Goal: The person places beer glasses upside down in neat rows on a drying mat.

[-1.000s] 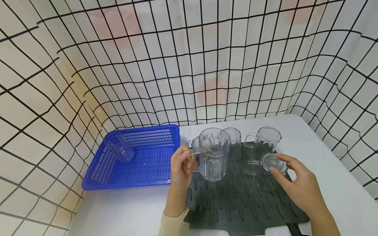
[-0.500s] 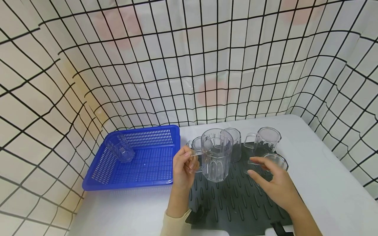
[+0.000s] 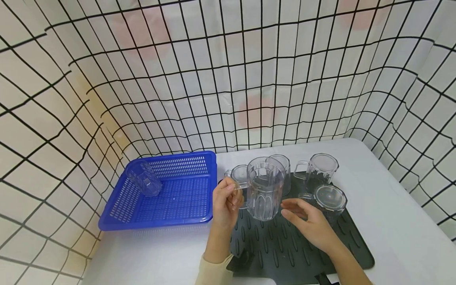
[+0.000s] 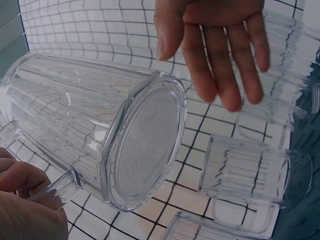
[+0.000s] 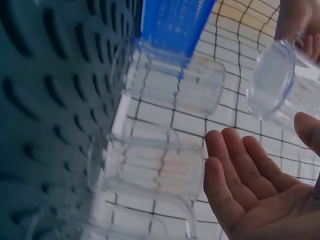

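My left hand (image 3: 227, 200) grips the handle of a clear ribbed mug (image 3: 265, 190), held upright above the dark mat. The left wrist view shows the mug's base (image 4: 147, 145) with "500ml" moulded into it. My right hand (image 3: 309, 225) is beside the mug's lower right side, fingers spread and relaxed, holding nothing; the right wrist view shows its palm (image 5: 260, 200) facing the mug. Upside-down clear mugs stand around the mat: one at the front right (image 3: 330, 198), one behind it (image 3: 322, 168), and others partly hidden behind the held mug.
A blue plastic basket (image 3: 156, 225) stands on the left of the white table (image 3: 142, 257), with a clear glass (image 3: 145, 180) lying inside. The dark ridged mat (image 3: 285, 253) lies under the mugs. Black grid netting (image 3: 249, 71) over a pale sheet encloses the back and sides.
My right hand has left the front right mug and moved left to the held mug. My left hand has shifted slightly right, carrying its mug.
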Demonstrator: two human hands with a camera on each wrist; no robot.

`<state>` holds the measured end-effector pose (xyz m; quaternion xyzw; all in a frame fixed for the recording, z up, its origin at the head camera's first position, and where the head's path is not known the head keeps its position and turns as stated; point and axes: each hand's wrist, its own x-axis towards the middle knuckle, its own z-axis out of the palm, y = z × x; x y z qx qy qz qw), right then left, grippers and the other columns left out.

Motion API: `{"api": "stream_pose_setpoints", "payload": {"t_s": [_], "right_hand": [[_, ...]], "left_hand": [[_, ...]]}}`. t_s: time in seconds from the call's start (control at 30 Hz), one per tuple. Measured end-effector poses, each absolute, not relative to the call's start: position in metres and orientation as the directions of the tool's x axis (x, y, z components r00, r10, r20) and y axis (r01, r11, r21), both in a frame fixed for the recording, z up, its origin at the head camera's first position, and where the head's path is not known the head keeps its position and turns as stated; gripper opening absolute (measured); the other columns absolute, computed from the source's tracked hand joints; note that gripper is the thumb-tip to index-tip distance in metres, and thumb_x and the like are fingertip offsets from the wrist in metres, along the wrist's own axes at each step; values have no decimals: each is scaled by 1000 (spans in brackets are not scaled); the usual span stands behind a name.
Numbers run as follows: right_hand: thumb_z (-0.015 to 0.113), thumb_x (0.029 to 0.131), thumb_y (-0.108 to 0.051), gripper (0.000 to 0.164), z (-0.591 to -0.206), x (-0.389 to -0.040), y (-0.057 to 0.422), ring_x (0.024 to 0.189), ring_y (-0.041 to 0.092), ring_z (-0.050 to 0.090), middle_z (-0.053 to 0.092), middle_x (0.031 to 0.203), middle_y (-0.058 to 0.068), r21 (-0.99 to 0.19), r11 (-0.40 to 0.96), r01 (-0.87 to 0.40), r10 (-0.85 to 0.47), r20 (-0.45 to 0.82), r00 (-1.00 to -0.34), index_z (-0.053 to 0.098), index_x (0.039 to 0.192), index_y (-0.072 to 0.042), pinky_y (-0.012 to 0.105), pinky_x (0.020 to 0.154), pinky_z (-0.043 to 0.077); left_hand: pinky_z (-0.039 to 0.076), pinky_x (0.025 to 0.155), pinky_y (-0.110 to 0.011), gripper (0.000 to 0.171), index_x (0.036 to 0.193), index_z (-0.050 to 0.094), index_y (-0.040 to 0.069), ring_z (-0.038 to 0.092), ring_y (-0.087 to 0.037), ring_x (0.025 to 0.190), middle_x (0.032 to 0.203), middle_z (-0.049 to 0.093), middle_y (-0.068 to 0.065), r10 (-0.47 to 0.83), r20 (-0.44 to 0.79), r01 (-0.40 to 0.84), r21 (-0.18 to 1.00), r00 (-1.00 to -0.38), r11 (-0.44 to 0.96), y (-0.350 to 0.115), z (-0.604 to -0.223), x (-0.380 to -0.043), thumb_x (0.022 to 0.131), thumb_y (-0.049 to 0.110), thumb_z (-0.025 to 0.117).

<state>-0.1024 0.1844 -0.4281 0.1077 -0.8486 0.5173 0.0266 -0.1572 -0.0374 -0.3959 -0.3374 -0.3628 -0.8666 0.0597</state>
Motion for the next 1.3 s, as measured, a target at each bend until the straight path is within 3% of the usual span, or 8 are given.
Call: {"api": "stream_pose_setpoints", "payload": {"t_s": [0.2, 0.4, 0.7, 1.0, 1.2, 1.3], "right_hand": [[51, 103, -22, 34, -432, -107, 175, 99, 22, 65, 67, 111, 12, -958, 270, -99, -205, 43, -978, 58, 123, 5, 40, 89, 51], [43, 105, -25, 44, -430, -110, 167, 94, 23, 67, 67, 106, 20, -993, 122, 5, -272, -39, -961, 53, 122, 14, 30, 85, 51], [34, 106, -41, 61, -429, -112, 163, 91, 25, 69, 69, 102, 16, -989, -15, 150, -370, -134, -919, 52, 118, 16, 34, 82, 54], [23, 108, -41, 65, -435, -113, 163, 92, 26, 68, 68, 101, 12, -987, -93, 128, -433, -76, -898, 51, 118, 17, 36, 83, 54], [16, 108, -39, 64, -436, -117, 165, 94, 23, 68, 69, 104, 8, -974, -206, 99, -489, 14, -872, 53, 117, 12, 37, 85, 53], [15, 108, -38, 66, -436, -120, 166, 97, 22, 68, 69, 106, 9, -963, -256, 82, -501, 60, -863, 51, 119, 15, 35, 86, 53]], "left_hand": [[15, 40, -24, 29, 77, 50, 17, 23, -9, 45, 57, 33, 4, 139, 635, 354, 584, -760, -730, -36, -398, -158, 92, 0, 32], [16, 40, -24, 29, 76, 48, 17, 24, -9, 44, 56, 35, 5, 131, 630, 372, 599, -766, -709, -35, -401, -159, 91, -1, 31], [16, 42, -27, 27, 75, 49, 17, 22, -13, 44, 56, 36, 6, 122, 588, 378, 651, -799, -658, -35, -408, -161, 91, 2, 34], [17, 43, -27, 25, 70, 47, 13, 24, -13, 44, 54, 34, 3, 123, 600, 406, 664, -791, -629, -35, -412, -164, 89, 2, 35], [17, 43, -28, 18, 67, 36, 4, 26, -14, 46, 54, 29, -4, 121, 646, 473, 661, -754, -583, -36, -414, -166, 84, 0, 38], [17, 43, -29, 18, 65, 34, 3, 24, -15, 46, 53, 27, -5, 145, 674, 491, 652, -725, -577, -37, -415, -167, 83, -1, 38]]}}
